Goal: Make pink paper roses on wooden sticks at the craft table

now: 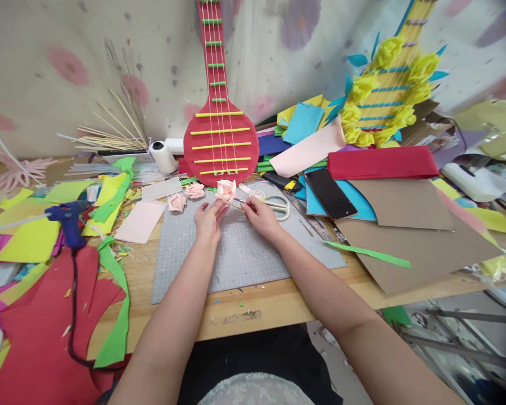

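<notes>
My left hand [209, 220] is closed around the base of a pale pink paper flower [226, 190], holding it upright above the grey cutting mat [244, 264]. Close beside it, my right hand [260, 216] pinches what looks like a thin stick [235, 206] whose end reaches the flower's underside. Just behind the right hand lie white-handled scissors [283, 207], blades pointing left toward the flower. Two more pink paper flowers, one nearer [177, 202] and one farther [194, 191], rest at the mat's back left.
A red paper lute [221, 132] stands behind the mat. A blue glue gun [69, 222] sits left among paper scraps, its cord hanging forward. A black phone [330, 194], brown cardboard [413, 242] and a red paper roll [383, 163] are on the right.
</notes>
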`<state>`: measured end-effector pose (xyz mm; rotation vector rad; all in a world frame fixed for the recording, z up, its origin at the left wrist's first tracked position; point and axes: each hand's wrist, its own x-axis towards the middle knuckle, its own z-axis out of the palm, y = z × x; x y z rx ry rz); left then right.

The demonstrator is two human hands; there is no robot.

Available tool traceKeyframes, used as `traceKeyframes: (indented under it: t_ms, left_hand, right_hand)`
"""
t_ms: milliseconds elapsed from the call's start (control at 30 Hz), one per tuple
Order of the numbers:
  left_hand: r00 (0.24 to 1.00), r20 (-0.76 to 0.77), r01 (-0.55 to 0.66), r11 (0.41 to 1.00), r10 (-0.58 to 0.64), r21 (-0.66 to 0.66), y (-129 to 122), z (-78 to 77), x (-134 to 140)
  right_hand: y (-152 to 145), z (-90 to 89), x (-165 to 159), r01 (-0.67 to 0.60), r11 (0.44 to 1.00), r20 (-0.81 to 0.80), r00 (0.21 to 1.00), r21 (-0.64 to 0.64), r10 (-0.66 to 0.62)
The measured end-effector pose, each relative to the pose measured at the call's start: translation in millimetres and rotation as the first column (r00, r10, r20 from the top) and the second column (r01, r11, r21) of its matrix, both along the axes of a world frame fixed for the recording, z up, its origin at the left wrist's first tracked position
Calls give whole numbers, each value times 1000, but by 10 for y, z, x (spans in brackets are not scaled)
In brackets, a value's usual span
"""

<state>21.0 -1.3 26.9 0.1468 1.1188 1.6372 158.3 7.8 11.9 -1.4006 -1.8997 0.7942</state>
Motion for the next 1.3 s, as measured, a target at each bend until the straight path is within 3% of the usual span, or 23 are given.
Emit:
traceKeyframes:
  t_ms: [100,300,500,667,767,1300]
  left_hand:
    - [1000,16,25,999,-25,25,4,-25,-7]
    - [998,15,66,997,-67,32,19,-46,-29]
    - [999,-21,-25,999,25,-29,14,9,22]
    - [997,-38,-62,998,61,-28,16,14,29]
    - [998,-22,-63,998,63,-14,17,5,20]
    - [996,-91,13,1000,-14,-17,2,-11,-10]
  right_hand:
    - [-14,43,2,39,996,82,996,79,-46]
    - [1,87,-16,54,999,135,989,10,-55]
    - [25,64,-17,41,999,108,993,-23,-39]
    - [-8,44,-2,-10,998,89,996,56,5]
    - [-27,40,2,-22,994,76,997,104,15]
    - [-17,40,15,-4,995,155,988,102,-12]
